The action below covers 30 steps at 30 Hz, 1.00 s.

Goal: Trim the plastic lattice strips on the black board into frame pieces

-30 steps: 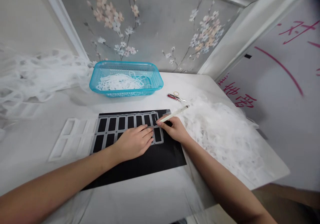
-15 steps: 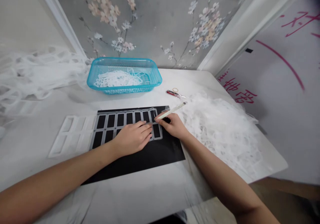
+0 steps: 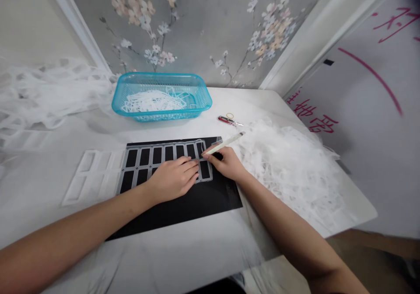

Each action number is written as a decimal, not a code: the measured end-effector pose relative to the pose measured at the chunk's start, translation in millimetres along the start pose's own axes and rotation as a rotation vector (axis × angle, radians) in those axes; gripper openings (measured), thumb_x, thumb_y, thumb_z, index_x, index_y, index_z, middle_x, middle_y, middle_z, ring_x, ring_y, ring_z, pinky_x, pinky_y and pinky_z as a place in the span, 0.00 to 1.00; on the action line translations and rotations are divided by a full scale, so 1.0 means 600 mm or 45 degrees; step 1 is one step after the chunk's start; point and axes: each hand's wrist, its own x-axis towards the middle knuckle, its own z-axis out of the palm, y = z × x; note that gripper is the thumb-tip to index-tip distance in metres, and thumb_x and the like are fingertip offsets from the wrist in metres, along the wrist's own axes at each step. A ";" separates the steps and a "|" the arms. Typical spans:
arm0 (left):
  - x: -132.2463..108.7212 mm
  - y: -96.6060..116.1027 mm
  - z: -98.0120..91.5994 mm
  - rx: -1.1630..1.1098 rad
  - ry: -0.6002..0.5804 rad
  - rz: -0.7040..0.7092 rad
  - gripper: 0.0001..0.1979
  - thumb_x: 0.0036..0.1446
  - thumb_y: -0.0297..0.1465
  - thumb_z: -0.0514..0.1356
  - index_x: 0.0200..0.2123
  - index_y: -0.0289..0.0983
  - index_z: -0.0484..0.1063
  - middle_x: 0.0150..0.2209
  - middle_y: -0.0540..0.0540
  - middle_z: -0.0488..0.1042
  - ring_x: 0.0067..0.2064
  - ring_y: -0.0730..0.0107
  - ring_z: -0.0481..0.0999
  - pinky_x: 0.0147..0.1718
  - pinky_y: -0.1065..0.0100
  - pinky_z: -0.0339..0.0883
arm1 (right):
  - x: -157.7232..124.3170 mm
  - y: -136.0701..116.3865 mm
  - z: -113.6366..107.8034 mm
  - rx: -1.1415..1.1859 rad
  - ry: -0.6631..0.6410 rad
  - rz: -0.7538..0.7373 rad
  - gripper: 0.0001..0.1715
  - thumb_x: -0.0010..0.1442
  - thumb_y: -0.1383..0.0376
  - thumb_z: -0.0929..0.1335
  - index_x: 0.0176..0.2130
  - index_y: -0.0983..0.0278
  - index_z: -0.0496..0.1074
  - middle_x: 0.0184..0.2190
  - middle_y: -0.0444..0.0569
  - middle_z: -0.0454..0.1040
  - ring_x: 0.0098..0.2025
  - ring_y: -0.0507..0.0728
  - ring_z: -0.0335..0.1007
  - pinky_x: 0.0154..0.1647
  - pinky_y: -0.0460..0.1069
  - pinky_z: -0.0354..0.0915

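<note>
The left hand (image 3: 175, 179) lies flat and empty-palmed on the framed sheet (image 3: 136, 168), over the black mat (image 3: 183, 211); the right hand (image 3: 228, 165) pinches a slim white tool (image 3: 226, 143), tip at the sheet's right end. Work looks partway: a thin strand (image 3: 200, 143) seems loose there, but which frames in the 2 rows are finished I cannot tell. Bare mat gives room nearer than the left hand; a white heap (image 3: 288, 167) crowds the right forearm.

The basket (image 3: 164, 115) is of glossy plastic. In front of it, the grid (image 3: 150, 166) looks smooth plastic, the sheet (image 3: 197, 202) matt; beneath it, the table (image 3: 183, 237) smooth.
</note>
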 end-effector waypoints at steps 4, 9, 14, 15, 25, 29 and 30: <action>0.001 0.000 -0.002 -0.004 -0.001 0.004 0.15 0.68 0.33 0.54 0.49 0.34 0.76 0.50 0.47 0.79 0.51 0.60 0.77 0.42 0.63 0.75 | 0.002 -0.006 -0.009 -0.079 -0.038 -0.061 0.06 0.63 0.67 0.68 0.35 0.62 0.76 0.35 0.48 0.80 0.40 0.58 0.77 0.46 0.53 0.69; 0.002 -0.001 -0.004 -0.014 -0.005 -0.005 0.14 0.67 0.32 0.54 0.49 0.35 0.77 0.50 0.47 0.79 0.51 0.61 0.77 0.40 0.63 0.75 | 0.003 -0.008 -0.029 -0.237 -0.048 -0.089 0.06 0.62 0.67 0.67 0.35 0.62 0.75 0.35 0.50 0.80 0.41 0.59 0.76 0.46 0.54 0.69; 0.004 -0.002 -0.009 -0.011 -0.074 0.002 0.15 0.68 0.35 0.53 0.50 0.37 0.76 0.55 0.48 0.75 0.50 0.61 0.76 0.37 0.63 0.74 | 0.002 0.000 -0.027 -0.166 -0.035 -0.161 0.06 0.63 0.64 0.68 0.37 0.62 0.76 0.38 0.51 0.81 0.44 0.60 0.76 0.50 0.56 0.69; 0.005 -0.002 -0.011 -0.009 -0.097 0.013 0.15 0.68 0.35 0.52 0.50 0.38 0.75 0.56 0.48 0.75 0.50 0.62 0.76 0.37 0.63 0.74 | 0.001 0.002 -0.025 -0.142 -0.034 -0.185 0.06 0.63 0.64 0.68 0.38 0.61 0.76 0.40 0.51 0.81 0.46 0.60 0.75 0.51 0.57 0.69; 0.011 -0.010 -0.016 -0.034 -0.220 0.069 0.16 0.69 0.36 0.51 0.53 0.38 0.73 0.57 0.45 0.74 0.50 0.61 0.73 0.34 0.65 0.71 | 0.001 0.012 -0.015 -0.116 -0.099 -0.231 0.10 0.65 0.61 0.67 0.41 0.60 0.77 0.41 0.51 0.82 0.53 0.61 0.72 0.56 0.60 0.68; 0.013 -0.011 -0.019 -0.066 -0.242 0.034 0.16 0.68 0.36 0.52 0.53 0.39 0.72 0.57 0.46 0.74 0.50 0.61 0.73 0.33 0.66 0.71 | 0.005 0.011 -0.016 -0.134 -0.129 -0.273 0.12 0.66 0.60 0.65 0.40 0.60 0.78 0.39 0.51 0.82 0.51 0.61 0.73 0.55 0.60 0.68; 0.013 -0.011 -0.020 -0.072 -0.255 0.020 0.15 0.68 0.36 0.52 0.53 0.40 0.72 0.57 0.47 0.74 0.50 0.61 0.73 0.32 0.66 0.71 | 0.006 0.011 -0.016 -0.148 -0.140 -0.284 0.12 0.67 0.60 0.65 0.40 0.60 0.78 0.39 0.51 0.82 0.51 0.61 0.73 0.55 0.60 0.68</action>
